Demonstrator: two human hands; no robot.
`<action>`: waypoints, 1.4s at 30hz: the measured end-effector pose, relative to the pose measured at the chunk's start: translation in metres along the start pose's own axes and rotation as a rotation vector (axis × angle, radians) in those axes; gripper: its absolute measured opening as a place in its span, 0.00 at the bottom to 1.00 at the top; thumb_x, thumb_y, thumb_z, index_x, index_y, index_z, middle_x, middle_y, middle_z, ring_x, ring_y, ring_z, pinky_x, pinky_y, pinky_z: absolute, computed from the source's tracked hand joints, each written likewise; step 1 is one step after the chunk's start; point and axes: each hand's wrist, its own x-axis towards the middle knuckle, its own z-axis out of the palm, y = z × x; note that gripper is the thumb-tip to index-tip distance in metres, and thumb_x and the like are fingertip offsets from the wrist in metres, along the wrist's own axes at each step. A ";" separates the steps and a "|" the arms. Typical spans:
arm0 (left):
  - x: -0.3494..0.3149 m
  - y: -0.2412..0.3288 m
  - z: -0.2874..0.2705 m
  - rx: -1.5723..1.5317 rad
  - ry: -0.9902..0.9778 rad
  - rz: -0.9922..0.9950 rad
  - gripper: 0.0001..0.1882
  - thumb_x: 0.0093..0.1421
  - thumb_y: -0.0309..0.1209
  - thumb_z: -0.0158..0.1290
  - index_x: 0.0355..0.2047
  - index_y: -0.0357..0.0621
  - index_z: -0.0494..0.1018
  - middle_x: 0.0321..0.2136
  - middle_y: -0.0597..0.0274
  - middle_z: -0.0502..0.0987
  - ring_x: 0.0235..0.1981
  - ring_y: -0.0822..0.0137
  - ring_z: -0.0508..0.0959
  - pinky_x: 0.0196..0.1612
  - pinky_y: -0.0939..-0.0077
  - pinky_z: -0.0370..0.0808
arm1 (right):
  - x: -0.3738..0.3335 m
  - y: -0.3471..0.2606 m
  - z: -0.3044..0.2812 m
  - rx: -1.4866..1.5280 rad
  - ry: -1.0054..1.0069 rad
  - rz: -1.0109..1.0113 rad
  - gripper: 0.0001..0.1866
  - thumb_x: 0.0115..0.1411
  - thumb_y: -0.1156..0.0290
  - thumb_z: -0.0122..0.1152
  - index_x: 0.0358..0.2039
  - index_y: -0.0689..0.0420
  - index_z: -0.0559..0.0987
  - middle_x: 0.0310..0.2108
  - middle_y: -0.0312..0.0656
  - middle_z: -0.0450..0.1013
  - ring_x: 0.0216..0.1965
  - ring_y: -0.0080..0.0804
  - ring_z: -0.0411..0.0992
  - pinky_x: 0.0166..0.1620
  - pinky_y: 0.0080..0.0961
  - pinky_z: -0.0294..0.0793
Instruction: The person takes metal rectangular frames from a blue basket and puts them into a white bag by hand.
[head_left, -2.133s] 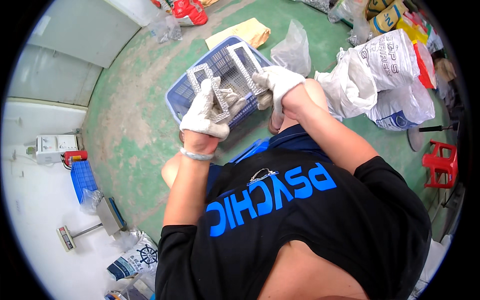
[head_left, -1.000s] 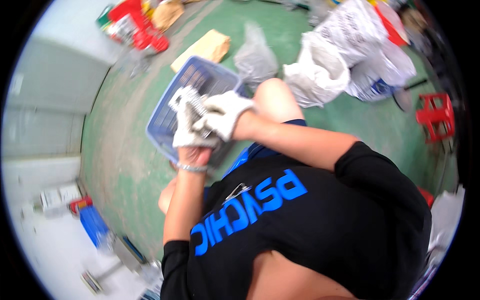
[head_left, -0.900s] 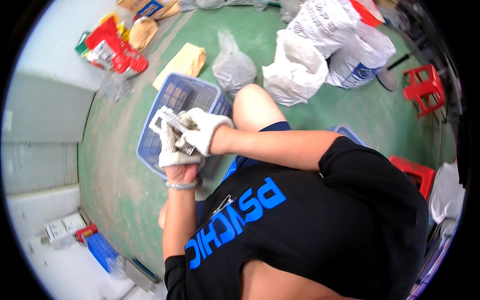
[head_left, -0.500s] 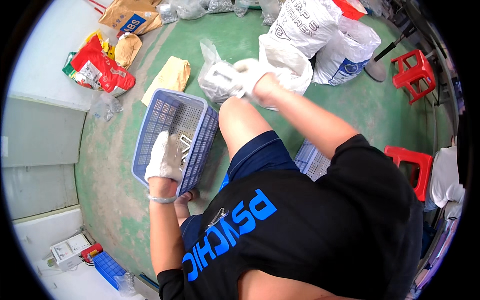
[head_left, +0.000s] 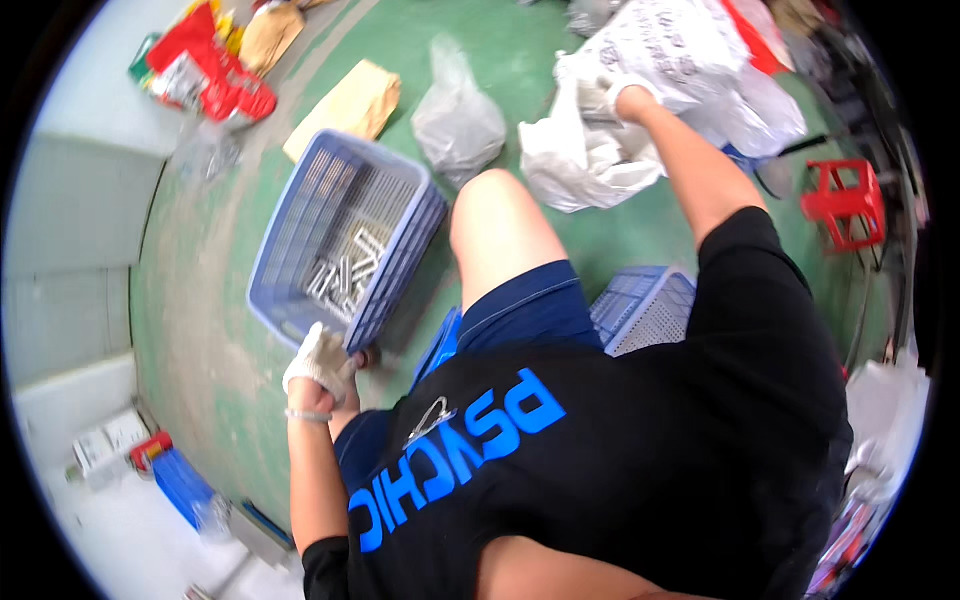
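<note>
My left hand (head_left: 320, 362), in a whitish knitted glove, is at the near end of a blue plastic basket (head_left: 400, 285), by its rim. Its fingers look curled; blur hides what, if anything, is in them. Inside the basket lies a pile of small silvery metal pieces (head_left: 345, 280), several of them frame-shaped. My right arm stretches far forward, and my gloved right hand (head_left: 632, 98) is at a slack white woven sack (head_left: 590, 165). The sack's folds and the glove blend together, so the right fingers are hidden.
A grey translucent plastic bag (head_left: 458, 118) stands beyond the basket, right of a flat brown paper bag (head_left: 350, 105). Another basket (head_left: 645, 310) sits beside my right leg. Large white sacks (head_left: 690, 60) and a red stool (head_left: 845, 205) are to the right.
My right hand has gone from the grey plastic bag rightward to the white sack. My left hand has drawn back from inside the basket to its near rim. More metal pieces show in the basket.
</note>
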 end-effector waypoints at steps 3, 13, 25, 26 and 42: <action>0.002 -0.001 -0.014 0.009 0.004 0.020 0.24 0.53 0.49 0.59 0.42 0.46 0.70 0.41 0.58 0.72 0.42 0.56 0.71 0.43 0.61 0.70 | 0.012 -0.034 -0.023 0.002 0.020 -0.046 0.22 0.55 0.65 0.55 0.50 0.57 0.71 0.47 0.51 0.71 0.48 0.45 0.70 0.51 0.32 0.67; 0.040 -0.007 -0.054 -0.180 0.049 -0.081 0.23 0.52 0.44 0.60 0.42 0.44 0.69 0.40 0.57 0.72 0.39 0.58 0.73 0.40 0.61 0.75 | 0.056 -0.214 0.011 0.280 0.108 -0.496 0.22 0.55 0.78 0.51 0.52 0.58 0.69 0.50 0.47 0.70 0.47 0.38 0.72 0.51 0.24 0.67; 0.110 0.039 -0.127 -0.565 0.026 0.113 0.20 0.59 0.40 0.54 0.47 0.42 0.70 0.42 0.54 0.74 0.45 0.57 0.72 0.48 0.61 0.71 | 0.071 -0.498 0.181 -0.370 -0.794 -0.945 0.29 0.42 0.62 0.69 0.45 0.62 0.74 0.39 0.53 0.75 0.41 0.48 0.74 0.44 0.38 0.72; 0.117 0.041 -0.133 -0.560 0.042 0.133 0.20 0.59 0.40 0.54 0.47 0.42 0.70 0.42 0.54 0.74 0.45 0.57 0.72 0.48 0.61 0.71 | 0.079 -0.510 0.208 -0.415 -0.836 -0.920 0.27 0.43 0.60 0.68 0.43 0.61 0.75 0.38 0.52 0.75 0.41 0.48 0.74 0.44 0.38 0.72; 0.107 0.061 -0.176 -0.408 -0.027 0.432 0.24 0.64 0.37 0.42 0.57 0.37 0.60 0.58 0.50 0.62 0.57 0.50 0.65 0.58 0.49 0.62 | 0.048 -0.547 0.413 -0.547 -1.198 -0.759 0.24 0.47 0.51 0.63 0.37 0.58 0.80 0.37 0.52 0.76 0.39 0.47 0.74 0.43 0.37 0.72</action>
